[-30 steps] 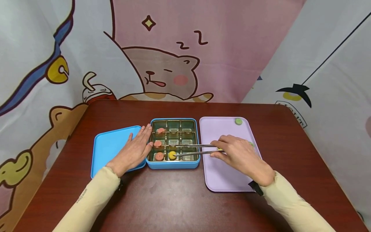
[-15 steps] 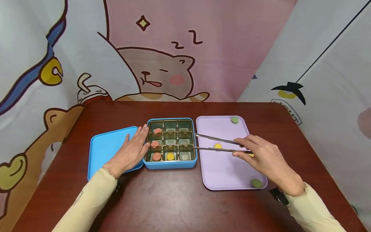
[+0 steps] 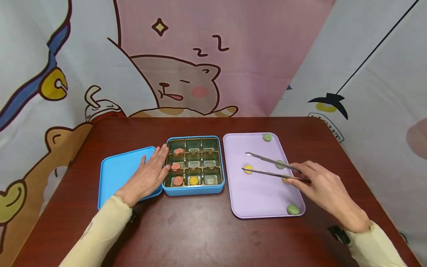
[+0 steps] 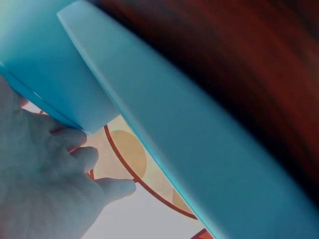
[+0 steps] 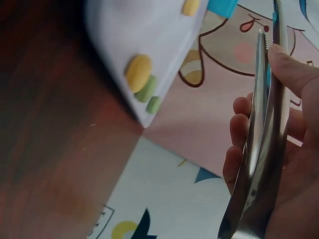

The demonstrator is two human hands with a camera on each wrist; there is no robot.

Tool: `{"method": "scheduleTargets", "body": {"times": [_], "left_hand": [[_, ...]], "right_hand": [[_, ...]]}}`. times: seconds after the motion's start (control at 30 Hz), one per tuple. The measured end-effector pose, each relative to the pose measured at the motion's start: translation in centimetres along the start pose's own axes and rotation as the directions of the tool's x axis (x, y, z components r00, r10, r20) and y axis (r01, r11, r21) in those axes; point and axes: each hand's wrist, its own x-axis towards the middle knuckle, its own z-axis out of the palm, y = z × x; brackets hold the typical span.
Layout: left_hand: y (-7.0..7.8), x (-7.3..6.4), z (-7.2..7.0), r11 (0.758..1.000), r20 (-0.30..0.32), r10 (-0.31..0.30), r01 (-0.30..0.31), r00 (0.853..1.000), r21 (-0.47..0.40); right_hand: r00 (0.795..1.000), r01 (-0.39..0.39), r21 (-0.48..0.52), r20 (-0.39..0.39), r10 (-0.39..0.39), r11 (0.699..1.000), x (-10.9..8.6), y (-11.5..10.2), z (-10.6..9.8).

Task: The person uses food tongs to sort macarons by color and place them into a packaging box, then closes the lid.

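My left hand [image 3: 145, 178] rests with straight fingers against the left side of a blue box [image 3: 193, 190]. Inside, a gold divided insert holds pink macarons [image 3: 178, 181] down its left column and a yellow macaron [image 3: 194, 180] in the front middle compartment. Over the lilac tray [image 3: 257, 200], my right hand [image 3: 325, 189] grips metal tongs [image 3: 267, 173]. The tongs' arms are spread and hold nothing. One tip lies by a yellow macaron [image 3: 248, 167] on the tray; another is partly hidden near the fingers. The right wrist view shows the tongs [image 5: 266, 134] between thumb and fingers.
A blue lid [image 3: 123, 167] lies left of the box, partly under my left forearm and hand. Green macarons sit at the tray's back [image 3: 267, 137], right side [image 3: 280, 164] and front right corner [image 3: 293, 209]. A printed cloth [image 3: 250, 74] hangs behind the brown table [image 3: 197, 237].
The tongs have let go of the yellow macaron in the front middle compartment, spread apart and moved right, from the box to over the tray. My left hand stays against the box.
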Motion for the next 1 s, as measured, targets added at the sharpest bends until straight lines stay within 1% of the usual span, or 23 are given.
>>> {"method": "scheduleTargets", "body": {"times": [0.17,0.33,0.53,0.63,0.83,1.0], "left_hand": [[0.0,-0.1,-0.1,1.000,0.004,-0.005,0.005,1.000,0.003],[0.1,-0.1,-0.1,1.000,0.006,-0.008,0.008,1.000,0.001],[0.1,0.0,-0.1,1.000,0.005,-0.007,0.007,1.000,0.006],[0.1,0.0,-0.1,1.000,0.001,-0.007,0.007,1.000,0.009],[0.1,-0.2,-0.1,1.000,-0.018,0.005,-0.005,1.000,0.016],[0.1,-0.1,-0.1,1.000,-0.009,-0.005,0.005,1.000,0.016]], "right_hand": [[0.999,-0.022,-0.025,0.022,0.023,0.999,-0.6,0.8,0.6],[0.997,-0.049,-0.068,0.063,0.053,0.996,-0.9,1.2,1.2],[0.985,-0.082,-0.111,0.140,0.097,0.990,-0.9,1.5,1.6],[0.980,-0.090,-0.128,0.165,0.110,0.988,-0.8,1.5,1.8],[0.980,-0.074,-0.148,0.174,0.100,0.986,-0.7,1.5,2.1],[0.981,-0.064,-0.152,0.174,0.091,0.986,-0.6,1.5,2.3]]}}
